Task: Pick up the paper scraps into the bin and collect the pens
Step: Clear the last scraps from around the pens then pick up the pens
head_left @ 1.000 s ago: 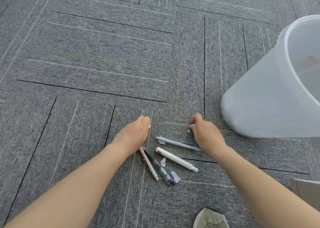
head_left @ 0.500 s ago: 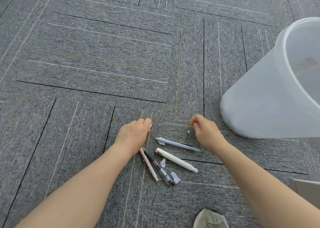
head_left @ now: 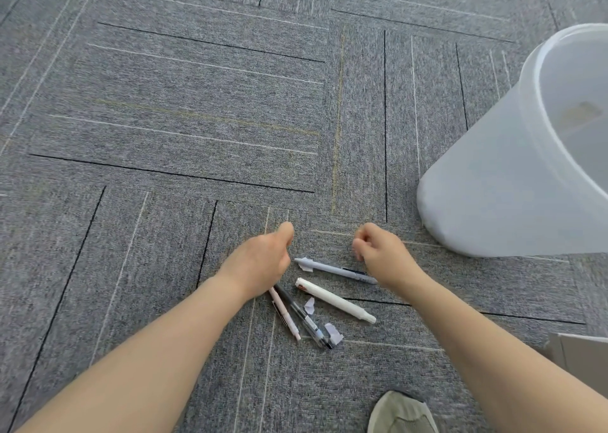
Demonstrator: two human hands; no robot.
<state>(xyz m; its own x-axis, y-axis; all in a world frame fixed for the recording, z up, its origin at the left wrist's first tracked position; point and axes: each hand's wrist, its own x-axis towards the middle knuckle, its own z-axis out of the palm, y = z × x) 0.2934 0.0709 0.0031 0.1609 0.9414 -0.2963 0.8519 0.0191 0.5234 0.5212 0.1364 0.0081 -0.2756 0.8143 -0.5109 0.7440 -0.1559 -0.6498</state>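
Both hands are down on the grey carpet, curled into loose fists. The left hand [head_left: 263, 261] sits closed with the thumb up, and whether it holds any scrap I cannot tell. The right hand [head_left: 378, 250] is pinched shut too, its fingertips blurred, contents hidden.

At six o'clock from the hands lie four pens: a grey-blue pen [head_left: 335, 270] nearest the knuckles, a white pen [head_left: 335, 300] below it, then a black pen [head_left: 301, 314] and a pink pen [head_left: 284, 314] fanned together, their upper ends tucked under the left wrist. Scraps remain: one at the grey-blue pen's tip [head_left: 306, 264], one between the pens [head_left: 309, 305], one at the black pen's lower end [head_left: 334, 332].

The translucent bin [head_left: 487, 195] stands at two o'clock, well apart from the pile.

The danger, I judge: these scraps are tiny and light, so a loose pinch could shed them on the way to the bin. The left wrist could also nudge the pens and scatter them, or bury a scrap.
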